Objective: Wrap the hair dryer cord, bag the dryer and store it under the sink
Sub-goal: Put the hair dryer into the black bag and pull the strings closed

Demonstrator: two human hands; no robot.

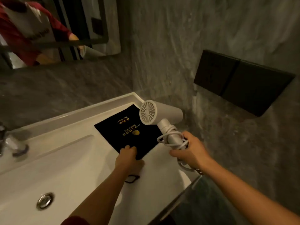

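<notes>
A white hair dryer (159, 113) is held upright above the right end of the sink counter, its round rear grille facing me. Its white cord (170, 140) is looped around the handle, and my right hand (188, 151) grips handle and loops together. A flat black fabric bag (128, 130) with gold lettering lies on the white counter beside the dryer. My left hand (129, 157) rests on the bag's near edge, fingers pinching the cloth. The bag's drawstring (132, 178) trails on the counter under my left wrist.
The white sink basin (68, 169) with its chrome drain (45, 200) fills the lower left, and a chrome tap (11, 143) stands at the left edge. A mirror (56, 26) hangs above. A black wall panel (241, 82) sits on the grey stone wall to the right.
</notes>
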